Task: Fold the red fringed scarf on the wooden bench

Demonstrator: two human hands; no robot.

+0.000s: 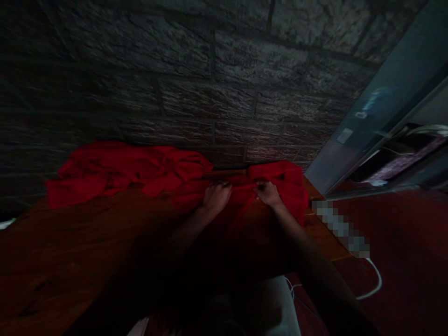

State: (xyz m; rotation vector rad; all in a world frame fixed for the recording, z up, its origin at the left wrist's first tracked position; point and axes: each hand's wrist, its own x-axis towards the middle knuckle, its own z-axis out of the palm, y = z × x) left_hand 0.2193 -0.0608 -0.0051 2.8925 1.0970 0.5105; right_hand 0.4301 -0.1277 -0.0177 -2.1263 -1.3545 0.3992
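A red cloth (287, 177) lies on the wooden table near its right end, and both my hands are on it. My left hand (217, 195) has its fingers curled down onto the fabric. My right hand (268, 192) pinches the cloth a short way to the right. Between the two hands runs a raised fold of the fabric. Farther left, against the wall, a second heap of red cloth (126, 168) lies crumpled; whether the two pieces join is hard to see. The light is dim, so fingertip details are lost.
The wooden table (87, 242) stands against a stone-block wall (231, 93). At its right edge is a blurred-out strip (339, 224) with a white cable (380, 280) hanging down. A metal door frame (367, 107) rises at the right. Below me is a pale seat (285, 308).
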